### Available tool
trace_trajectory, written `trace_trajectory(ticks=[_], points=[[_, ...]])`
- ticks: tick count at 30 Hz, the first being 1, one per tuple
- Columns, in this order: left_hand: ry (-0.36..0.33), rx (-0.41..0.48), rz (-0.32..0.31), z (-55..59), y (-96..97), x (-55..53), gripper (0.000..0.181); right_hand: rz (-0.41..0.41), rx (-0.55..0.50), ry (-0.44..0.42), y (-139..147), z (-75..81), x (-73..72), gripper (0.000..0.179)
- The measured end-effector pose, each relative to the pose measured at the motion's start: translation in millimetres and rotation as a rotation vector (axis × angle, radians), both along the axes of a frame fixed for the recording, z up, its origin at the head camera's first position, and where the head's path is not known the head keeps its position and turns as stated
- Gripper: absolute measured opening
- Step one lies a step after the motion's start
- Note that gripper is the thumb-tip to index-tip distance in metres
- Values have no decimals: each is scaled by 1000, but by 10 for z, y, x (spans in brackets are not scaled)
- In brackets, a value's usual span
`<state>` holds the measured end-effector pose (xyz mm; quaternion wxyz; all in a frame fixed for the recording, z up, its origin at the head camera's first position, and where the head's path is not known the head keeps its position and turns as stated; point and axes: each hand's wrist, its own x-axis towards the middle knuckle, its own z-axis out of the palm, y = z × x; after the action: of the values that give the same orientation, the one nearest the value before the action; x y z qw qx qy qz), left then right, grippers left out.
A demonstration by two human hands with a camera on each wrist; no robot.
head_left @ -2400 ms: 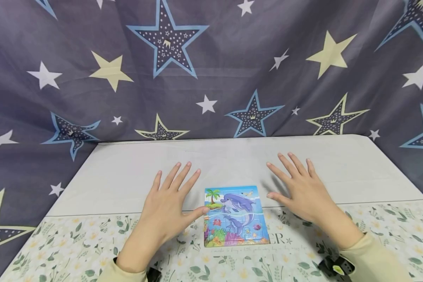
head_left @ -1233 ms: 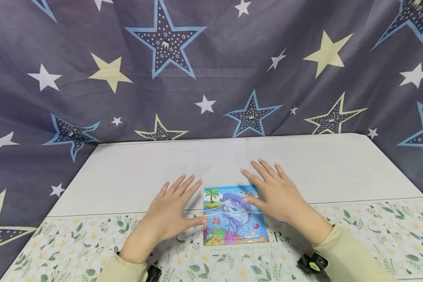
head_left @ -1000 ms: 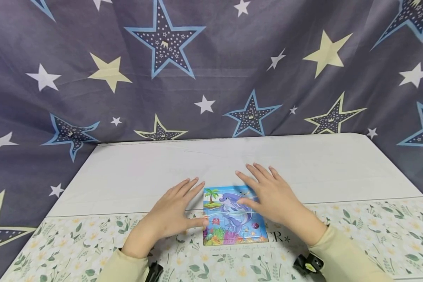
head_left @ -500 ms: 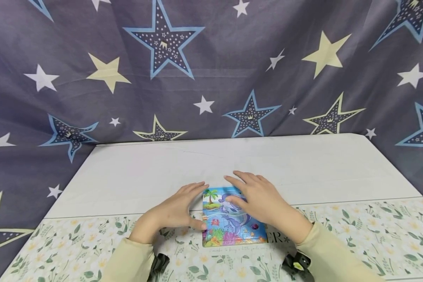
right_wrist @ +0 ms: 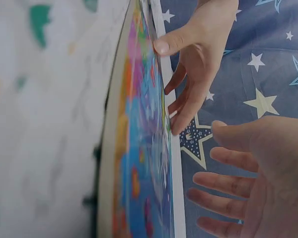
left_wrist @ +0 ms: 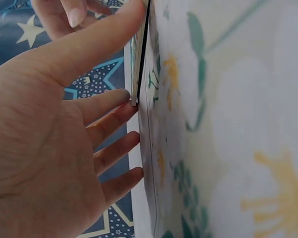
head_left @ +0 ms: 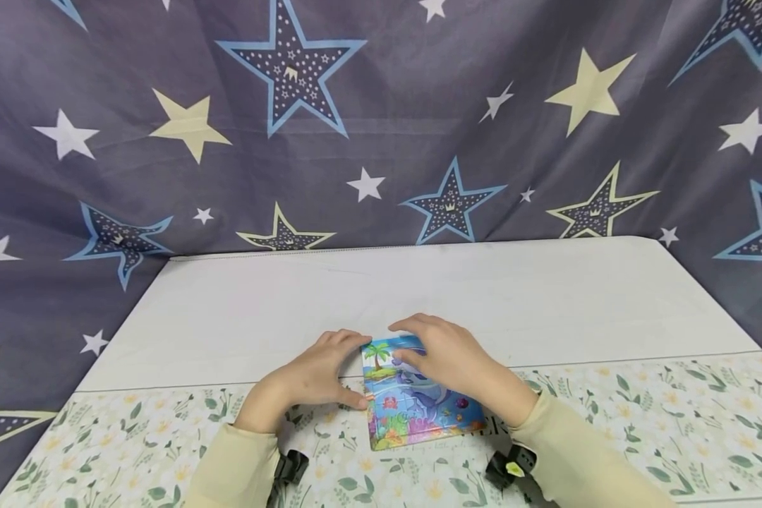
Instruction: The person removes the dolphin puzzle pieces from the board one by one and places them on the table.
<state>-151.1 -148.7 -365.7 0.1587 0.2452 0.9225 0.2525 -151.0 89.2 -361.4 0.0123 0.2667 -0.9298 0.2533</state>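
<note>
"So, where does your flat, square, glossy picture puzzle (head_left: 406,413) lie?"

"Between your hands, on the white tablecloth printed with leaves and flowers (head_left: 622,441), its far end reaching onto a plain white band (head_left: 584,303). It shows blue sea, a purple dolphin, a palm tree and bright coral."

"And how are your hands set?"

"Your left hand (head_left: 314,377) has its fingers apart, the thumb touching the puzzle's left edge and a fingertip at the far left corner. Your right hand (head_left: 454,353) arches over the far right part, fingers parted; the right wrist view shows a gap beside its fingertips, so it seems to hold nothing."

"How will the puzzle handle for you?"

"Probably light and stiff, like thin board, and slightly slippery where it shines. The seams suggest separate pieces that could slip out if you tip or bend it. Your best hold looks to be both side edges, kept level."

"What can't you make out?"

"Your right hand hides the far right corner and some of the dolphin. You cannot see the underside, nor tell whether it lies wholly flat. Your left wrist view gives only a thin edge."
</note>
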Motion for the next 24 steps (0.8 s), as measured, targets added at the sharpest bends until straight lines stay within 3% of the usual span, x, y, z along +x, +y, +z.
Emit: trace_trajectory(ticks=[10, 17, 24], points=[[-3, -65, 0, 48, 60, 72, 109, 8, -11, -97, -173, -20, -99, 30], [-1, -67, 12, 22, 49, 35, 107, -2, 36, -181, -243, -41, -171, 33], [3, -48, 12, -9, 32, 4, 107, -11, 82, -210, -269, -66, -196, 40]])
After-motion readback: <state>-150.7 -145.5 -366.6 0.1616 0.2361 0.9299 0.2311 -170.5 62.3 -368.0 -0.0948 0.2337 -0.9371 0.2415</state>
